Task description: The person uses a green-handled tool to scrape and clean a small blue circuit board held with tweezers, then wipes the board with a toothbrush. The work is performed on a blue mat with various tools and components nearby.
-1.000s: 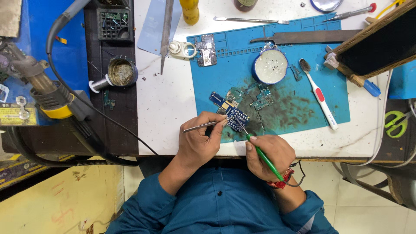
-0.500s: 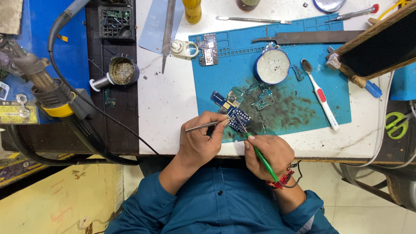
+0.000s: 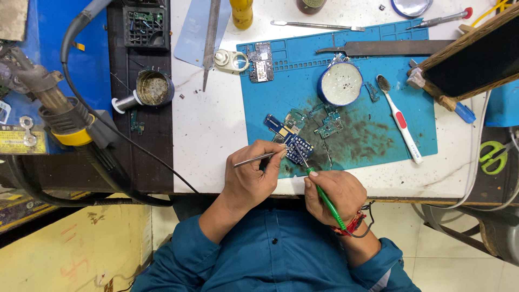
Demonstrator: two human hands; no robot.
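The person wears a teal-blue long-sleeved cloth shirt (image 3: 270, 259), both sleeves pushed up toward the elbows so the forearms are bare. A red-and-orange thread band (image 3: 354, 224) circles the wrist of the right hand (image 3: 335, 194); the left hand (image 3: 251, 181) has nothing on its wrist.

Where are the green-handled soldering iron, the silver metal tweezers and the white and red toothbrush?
Green-handled soldering iron (image 3: 326, 201), head view, middle of its green handle.
Silver metal tweezers (image 3: 255, 159), head view, middle of the bare metal arms.
White and red toothbrush (image 3: 400, 122), head view, red part of its handle.
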